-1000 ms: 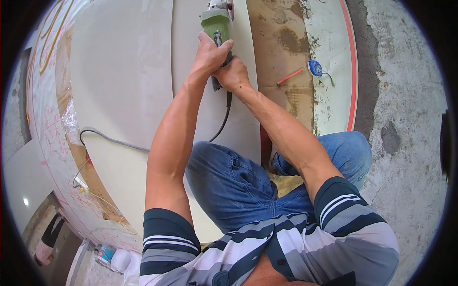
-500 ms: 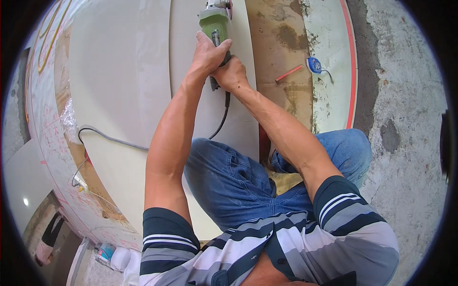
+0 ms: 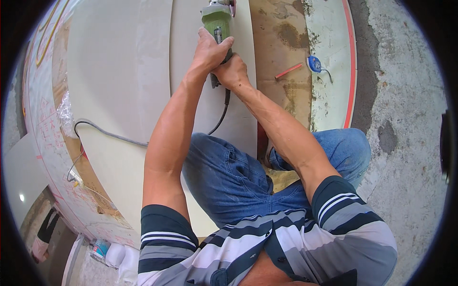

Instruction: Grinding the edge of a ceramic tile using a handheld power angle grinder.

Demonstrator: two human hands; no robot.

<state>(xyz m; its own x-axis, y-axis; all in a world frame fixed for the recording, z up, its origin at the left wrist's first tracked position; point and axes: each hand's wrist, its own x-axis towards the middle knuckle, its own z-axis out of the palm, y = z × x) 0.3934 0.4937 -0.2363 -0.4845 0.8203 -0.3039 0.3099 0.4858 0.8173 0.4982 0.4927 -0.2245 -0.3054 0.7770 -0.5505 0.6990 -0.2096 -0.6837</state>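
A green angle grinder (image 3: 217, 21) lies along the top edge over a pale grey panel (image 3: 119, 62). Its metal head is partly cut off by the edge of the picture. My left hand (image 3: 208, 50) is closed around the grinder's body, thumb towards the right side. Behind it, my right hand (image 3: 232, 71) grips the dark rear handle, its fingers partly hidden. From the handle's end a black cord (image 3: 222, 114) runs down and passes under my left forearm, coming out as a grey cable (image 3: 109, 137) on the left.
A red pencil-like stick (image 3: 289, 71) lies on brown cardboard (image 3: 272, 43), right of the panel. Beside it sits a blue tape measure (image 3: 314, 64). Crumpled clear plastic (image 3: 66, 114) and a small plug (image 3: 75, 177) are at left. Rough concrete (image 3: 405, 143) borders the right.
Both hands and the grinder sit very slightly higher in the picture. The surroundings have shifted a little with the view. My grip looks the same.
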